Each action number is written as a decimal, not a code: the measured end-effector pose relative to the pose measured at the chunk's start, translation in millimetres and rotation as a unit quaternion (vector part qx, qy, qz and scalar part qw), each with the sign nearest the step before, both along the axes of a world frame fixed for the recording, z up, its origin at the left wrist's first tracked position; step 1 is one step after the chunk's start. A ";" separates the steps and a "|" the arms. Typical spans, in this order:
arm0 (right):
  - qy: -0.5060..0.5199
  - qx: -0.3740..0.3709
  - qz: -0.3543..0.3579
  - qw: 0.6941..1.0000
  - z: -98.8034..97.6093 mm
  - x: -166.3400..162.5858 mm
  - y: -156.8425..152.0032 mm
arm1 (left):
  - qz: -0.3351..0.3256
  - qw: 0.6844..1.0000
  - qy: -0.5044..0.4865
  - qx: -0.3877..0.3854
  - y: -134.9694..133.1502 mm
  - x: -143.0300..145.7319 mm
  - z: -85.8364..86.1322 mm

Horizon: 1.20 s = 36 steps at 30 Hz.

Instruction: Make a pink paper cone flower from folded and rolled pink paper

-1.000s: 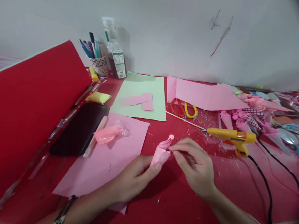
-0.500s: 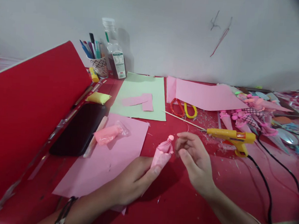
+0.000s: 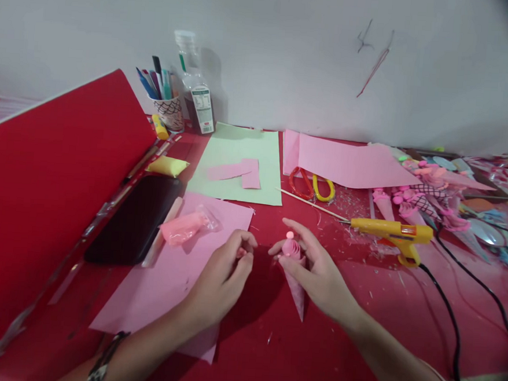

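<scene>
In the head view I have a pink cone (image 3: 294,291) in the right hand (image 3: 324,276), the thumb laid across its front near the mouth and the other fingers spread out behind and past it. Its tip points down, leaning right, below those fingers, and a folded pink top with a small ball (image 3: 289,235) rises just above the thumb. To the left, apart from the cone, I see the left hand (image 3: 219,281) with its fingers curled in toward the thumb; something pinkish shows among them, but I cannot tell whether they pinch it. Left of those fingers a coral packet (image 3: 181,230) lies on a pink sheet (image 3: 153,291). Beyond the right fingers are scissors (image 3: 333,191), and to their right a yellow glue gun (image 3: 377,227) rests on the red desk (image 3: 259,365).
</scene>
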State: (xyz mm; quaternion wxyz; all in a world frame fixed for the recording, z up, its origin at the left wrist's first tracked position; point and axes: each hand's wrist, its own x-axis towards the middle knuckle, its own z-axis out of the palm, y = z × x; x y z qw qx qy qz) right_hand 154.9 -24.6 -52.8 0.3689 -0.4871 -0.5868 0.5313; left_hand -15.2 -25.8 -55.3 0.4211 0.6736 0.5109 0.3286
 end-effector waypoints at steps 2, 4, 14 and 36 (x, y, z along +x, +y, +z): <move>-0.021 0.013 0.005 1.000 -3.8 -0.6 -0.7 | 0.018 1.000 -0.022 -0.004 1.7 -0.9 0.8; -0.054 0.029 -0.004 0.998 -7.1 -0.8 -1.6 | 0.009 0.999 -0.050 -0.010 1.8 -0.4 2.2; -0.174 0.123 -0.032 0.977 -10.3 -1.0 0.9 | -0.048 0.991 -0.118 -0.028 -5.8 6.3 5.7; -0.114 0.234 0.007 0.965 -0.5 -3.0 -7.2 | -0.140 0.990 -0.018 0.021 -9.3 4.4 -0.6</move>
